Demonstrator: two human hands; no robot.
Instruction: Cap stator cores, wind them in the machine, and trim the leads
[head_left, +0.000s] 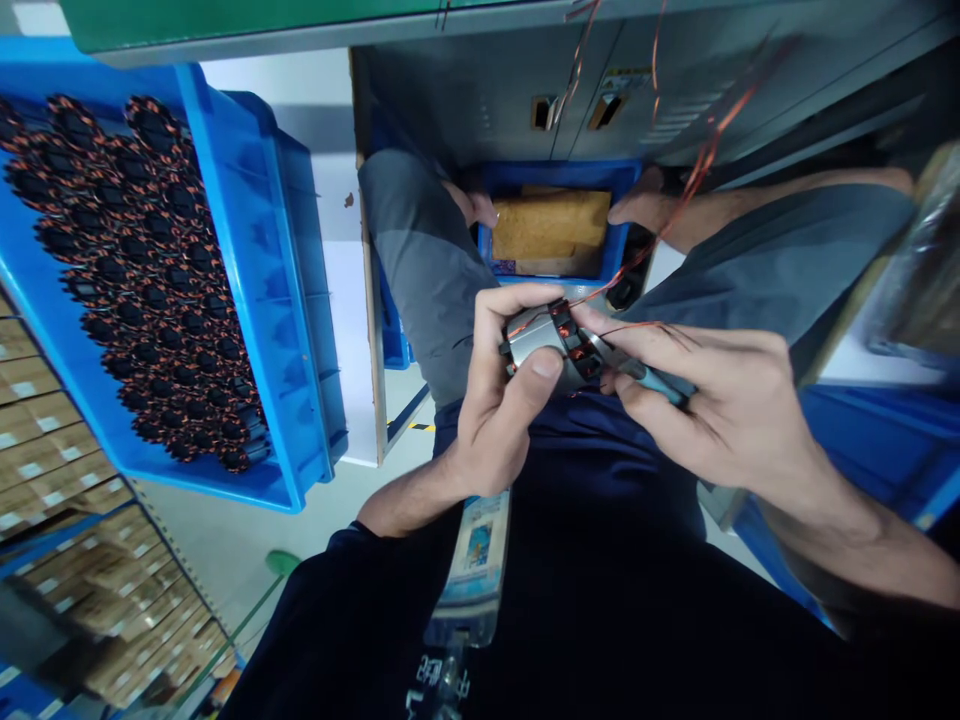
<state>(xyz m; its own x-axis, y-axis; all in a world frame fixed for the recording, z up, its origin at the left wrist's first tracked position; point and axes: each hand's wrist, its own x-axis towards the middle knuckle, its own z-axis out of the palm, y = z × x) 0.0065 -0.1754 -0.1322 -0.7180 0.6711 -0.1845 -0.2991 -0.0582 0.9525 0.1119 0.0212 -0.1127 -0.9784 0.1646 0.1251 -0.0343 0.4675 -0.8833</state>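
My left hand (499, 395) is wrapped round a small metal motor stator (551, 345) with copper windings, thumb pressed on its side. My right hand (712, 400) is closed on a slim tool with a teal handle (656, 383), its tip at the stator's windings. Thin copper wire (697, 165) runs up and away from the stator toward the top right. Both hands work just above my lap in dark clothing.
A blue crate (225, 250) full of wound stators (135, 260) stands at left, beside stacked cardboard boxes (45, 440). Ahead, another person in grey (427, 260) rests hands on a blue bin (559, 175) holding a brown sheet. A badge (476, 555) hangs at my chest.
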